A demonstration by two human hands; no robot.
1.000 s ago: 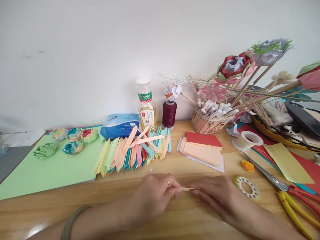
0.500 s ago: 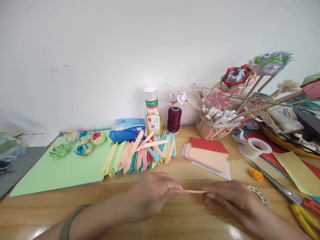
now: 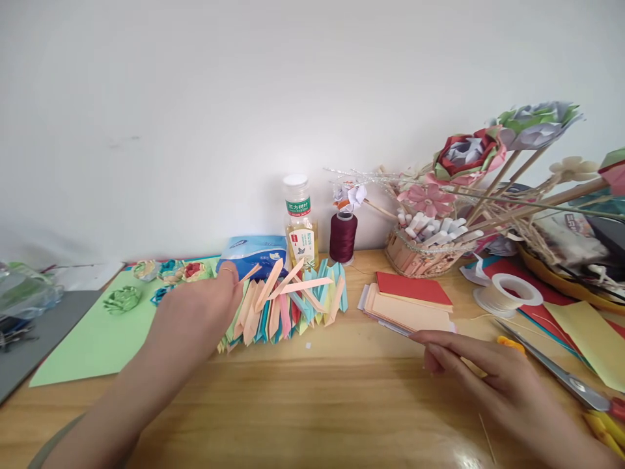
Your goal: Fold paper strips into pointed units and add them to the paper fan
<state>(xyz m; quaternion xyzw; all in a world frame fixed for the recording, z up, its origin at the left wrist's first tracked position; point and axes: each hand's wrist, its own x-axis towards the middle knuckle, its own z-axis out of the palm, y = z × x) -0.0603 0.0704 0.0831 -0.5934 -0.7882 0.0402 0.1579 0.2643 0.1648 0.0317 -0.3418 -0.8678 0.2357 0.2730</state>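
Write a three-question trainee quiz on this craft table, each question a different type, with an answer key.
1. True or false: the left hand rests on the row of folded paper pieces.
2. Multiple choice: what stands directly left of the dark red thread spool? A) a bottle B) a basket C) scissors
3. Fill in: the right hand lies at the near edge of the stack of ____ sheets.

Key: 1 true; 2 A, the bottle; 3 paper.
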